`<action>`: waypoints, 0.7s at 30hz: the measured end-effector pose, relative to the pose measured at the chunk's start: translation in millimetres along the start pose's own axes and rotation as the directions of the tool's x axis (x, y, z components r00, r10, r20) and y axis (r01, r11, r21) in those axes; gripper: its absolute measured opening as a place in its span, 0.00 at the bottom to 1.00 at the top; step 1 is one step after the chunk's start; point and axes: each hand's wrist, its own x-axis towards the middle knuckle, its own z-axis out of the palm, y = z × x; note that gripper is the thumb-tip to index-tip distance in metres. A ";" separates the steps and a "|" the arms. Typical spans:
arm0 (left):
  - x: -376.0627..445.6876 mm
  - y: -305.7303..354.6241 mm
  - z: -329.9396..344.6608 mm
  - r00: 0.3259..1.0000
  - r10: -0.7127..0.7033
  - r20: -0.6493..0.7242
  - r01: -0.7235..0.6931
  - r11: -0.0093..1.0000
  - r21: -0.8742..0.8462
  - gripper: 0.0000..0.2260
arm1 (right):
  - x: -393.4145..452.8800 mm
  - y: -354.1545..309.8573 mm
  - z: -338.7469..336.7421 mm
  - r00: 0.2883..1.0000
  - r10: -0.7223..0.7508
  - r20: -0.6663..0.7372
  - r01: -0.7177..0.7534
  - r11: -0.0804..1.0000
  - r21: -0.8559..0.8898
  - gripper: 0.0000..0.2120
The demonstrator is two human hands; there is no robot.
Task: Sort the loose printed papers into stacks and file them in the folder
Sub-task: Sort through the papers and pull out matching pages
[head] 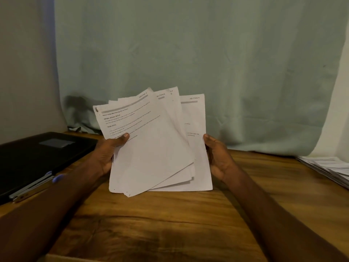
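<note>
Several printed papers (156, 146) are held fanned out above the wooden table (170, 224), roughly at the centre of the view. The sheets are gripped from both sides. At the 9 o'clock edge of the fan, the left hand (108, 154) is curled round the sheets, with its thumb pressed on the printed face of the front page. At the 3 o'clock edge, the right hand (219, 157) is closed on the rearmost sheet, the thumb lying along the paper's edge; the remaining fingers of both hands are hidden behind the pages. The front sheet is tilted with its top leaning toward 11 o'clock, and headings such as "SECTION 1", "SECTION 2" and "SECTION 4" can be read at the upper corners of the fanned pages. The lower edges of the papers are seen just over the table surface; whether they touch it cannot be told.

A black folder (37, 157) is laid flat on the table toward 9 o'clock, well apart from the held sheets, with a metal clip strip (32, 188) bearing bluish tabs along its near edge. A further stack of papers (328, 171) is lying at the table's edge toward 3 o'clock. A pale green curtain (188, 53) is hung behind the table, toward 12 o'clock.
</note>
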 end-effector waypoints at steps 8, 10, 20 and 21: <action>-6.1 -8.8 7.5 0.984 -0.146 0.106 0.127 0.978 0.168 0.19 | -3.4 7.8 8.4 0.982 0.160 0.098 -0.151 0.984 -0.096 0.19; -7.1 -9.8 7.3 0.968 -0.198 0.156 0.163 0.963 0.215 0.23 | -8.0 11.8 11.4 0.970 0.194 0.147 -0.171 0.973 -0.157 0.22; -26.1 0.4 34.5 0.963 -0.182 0.201 0.128 0.959 0.254 0.16 | -20.1 3.1 26.2 0.997 -0.071 0.012 0.072 0.966 -0.249 0.11; -28.5 0.4 40.3 0.976 -0.143 0.166 0.097 0.961 0.259 0.15 | -24.0 -1.2 28.0 0.993 -0.114 0.025 0.117 0.962 -0.245 0.11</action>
